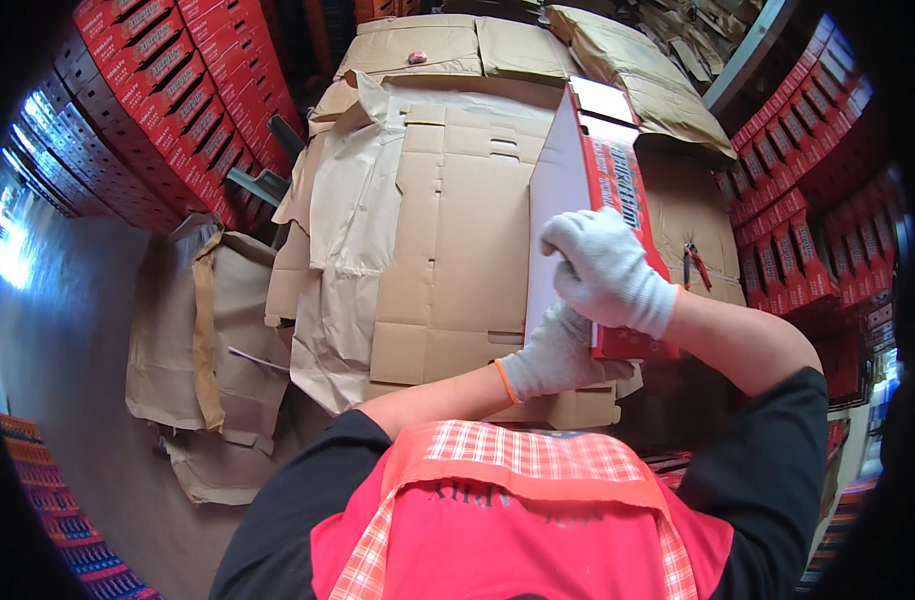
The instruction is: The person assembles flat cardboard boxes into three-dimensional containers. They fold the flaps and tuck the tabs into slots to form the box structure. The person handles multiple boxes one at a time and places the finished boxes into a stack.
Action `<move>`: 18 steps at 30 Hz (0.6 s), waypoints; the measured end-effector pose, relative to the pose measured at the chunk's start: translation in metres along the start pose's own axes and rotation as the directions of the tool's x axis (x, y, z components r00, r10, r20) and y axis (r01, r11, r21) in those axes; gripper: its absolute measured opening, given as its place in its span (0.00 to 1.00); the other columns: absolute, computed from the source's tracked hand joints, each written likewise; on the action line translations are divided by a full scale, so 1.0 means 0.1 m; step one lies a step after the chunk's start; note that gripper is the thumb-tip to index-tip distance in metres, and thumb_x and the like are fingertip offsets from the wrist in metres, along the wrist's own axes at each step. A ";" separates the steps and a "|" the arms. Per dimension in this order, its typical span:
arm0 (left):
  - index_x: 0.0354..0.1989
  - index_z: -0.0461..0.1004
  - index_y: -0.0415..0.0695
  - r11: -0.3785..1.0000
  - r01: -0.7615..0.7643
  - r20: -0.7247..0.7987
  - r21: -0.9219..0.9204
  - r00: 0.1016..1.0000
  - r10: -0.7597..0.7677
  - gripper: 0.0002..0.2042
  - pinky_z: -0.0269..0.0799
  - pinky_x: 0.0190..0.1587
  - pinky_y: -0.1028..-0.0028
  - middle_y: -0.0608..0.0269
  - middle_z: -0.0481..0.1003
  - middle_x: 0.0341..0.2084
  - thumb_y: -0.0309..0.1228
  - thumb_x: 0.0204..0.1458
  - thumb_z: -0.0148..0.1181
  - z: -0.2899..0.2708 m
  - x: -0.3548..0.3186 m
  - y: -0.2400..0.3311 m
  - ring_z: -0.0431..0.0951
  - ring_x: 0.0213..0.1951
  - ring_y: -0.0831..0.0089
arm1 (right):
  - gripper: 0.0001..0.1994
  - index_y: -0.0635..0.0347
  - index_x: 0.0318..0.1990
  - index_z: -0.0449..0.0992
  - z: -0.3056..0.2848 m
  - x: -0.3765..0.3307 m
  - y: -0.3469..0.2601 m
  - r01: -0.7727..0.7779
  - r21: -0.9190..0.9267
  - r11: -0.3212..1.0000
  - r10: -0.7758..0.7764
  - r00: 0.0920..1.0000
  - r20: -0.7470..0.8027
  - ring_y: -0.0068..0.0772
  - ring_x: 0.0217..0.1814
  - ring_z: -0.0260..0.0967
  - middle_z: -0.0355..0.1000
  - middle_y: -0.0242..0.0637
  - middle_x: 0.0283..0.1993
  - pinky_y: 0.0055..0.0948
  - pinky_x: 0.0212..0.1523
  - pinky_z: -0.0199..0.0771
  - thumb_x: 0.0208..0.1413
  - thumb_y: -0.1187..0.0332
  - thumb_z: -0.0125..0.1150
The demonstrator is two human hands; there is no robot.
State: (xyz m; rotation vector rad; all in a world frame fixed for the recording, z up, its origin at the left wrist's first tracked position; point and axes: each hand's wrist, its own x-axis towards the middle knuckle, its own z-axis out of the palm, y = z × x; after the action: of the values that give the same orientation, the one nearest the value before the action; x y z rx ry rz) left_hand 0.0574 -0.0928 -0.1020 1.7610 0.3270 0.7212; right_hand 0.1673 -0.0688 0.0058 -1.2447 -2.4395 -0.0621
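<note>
Seen from above at a packing counter (447, 300) padded with flattened brown cardboard sheets (457, 230) and crumpled kraft paper (337, 250), apparently laid as a soft working surface. At centre right, a red-and-white carton (577, 190), unfolded and tilted up on its long edge, white inner face turned left, red printed face turned right. Right hand (602, 270), in a white knit glove, grip closed over the carton's upper near edge, fingers curled across the fold, seemingly to press the crease. Left hand (557, 350), gloved alike with an orange cuff, tucked just below and beneath the near end, grip closed on the carton from under, probably steadying it against the pressure from above. Carton empty, nothing visible inside, flaps at the far end open. Far left and far right, tall stacks of red boxes (177, 90), all shut, contents not visible; more of them at right (797, 170). On the counter just right of the carton, a small red-handled tool (692, 262), too small to identify, lying apart from both hands. On the floor at left, more loose brown paper (207, 340). A small pink object (417, 57) resting on the far cardboard. Below, a red apron with a checked bib (517, 500) over black sleeves.
</note>
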 end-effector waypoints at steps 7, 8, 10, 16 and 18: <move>0.66 0.61 0.43 0.781 -0.269 -0.300 0.563 0.815 0.496 0.44 0.57 0.67 0.53 0.48 0.61 0.65 0.42 0.39 0.77 -0.64 -0.54 -0.03 0.63 0.64 0.47 | 0.14 0.61 0.49 0.75 0.16 0.56 -0.51 -0.177 0.706 0.686 0.225 0.974 0.025 0.22 0.38 0.70 0.73 0.32 0.38 0.25 0.43 0.74 0.54 0.74 0.61; 0.65 0.63 0.43 0.670 -0.238 -0.248 0.704 0.801 0.545 0.42 0.56 0.67 0.51 0.47 0.61 0.65 0.41 0.40 0.76 -0.82 -0.69 -0.05 0.63 0.65 0.46 | 0.12 0.62 0.47 0.75 0.17 0.58 -0.54 -0.084 0.747 0.660 0.165 0.986 -0.035 0.22 0.39 0.71 0.73 0.31 0.36 0.25 0.42 0.74 0.55 0.74 0.60; 0.62 0.68 0.42 0.674 -0.231 -0.220 0.701 0.830 0.513 0.35 0.59 0.66 0.51 0.44 0.64 0.64 0.39 0.44 0.73 -1.22 -1.11 -0.15 0.64 0.64 0.46 | 0.11 0.62 0.45 0.76 0.26 0.52 -0.57 -0.016 0.736 0.677 0.120 0.989 -0.089 0.23 0.39 0.72 0.73 0.32 0.35 0.25 0.42 0.74 0.55 0.73 0.63; 0.67 0.59 0.36 0.634 0.607 -0.646 0.480 0.733 -0.213 0.40 0.64 0.64 0.64 0.43 0.67 0.62 0.38 0.47 0.70 -1.63 -2.39 -0.68 0.69 0.62 0.53 | 0.42 0.60 0.65 0.63 1.32 0.03 -0.69 -0.250 0.111 0.962 0.204 0.925 0.320 0.42 0.57 0.71 0.70 0.47 0.55 0.40 0.58 0.67 0.44 0.51 0.73; 0.68 0.55 0.32 0.749 0.571 -0.689 0.337 0.692 -0.217 0.44 0.58 0.67 0.65 0.40 0.63 0.64 0.41 0.47 0.71 -1.52 -2.49 -0.85 0.63 0.66 0.54 | 0.46 0.56 0.67 0.59 1.73 -0.14 -0.77 -0.137 -0.288 0.948 0.226 0.925 0.304 0.41 0.55 0.71 0.70 0.42 0.57 0.39 0.55 0.67 0.41 0.52 0.74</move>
State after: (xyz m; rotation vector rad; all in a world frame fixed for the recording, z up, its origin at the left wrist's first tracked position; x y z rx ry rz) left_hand -0.2174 -0.0881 -0.2317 1.8006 1.4685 0.9089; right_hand 0.0566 -0.0884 -0.1476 -1.7217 -2.6481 -0.1348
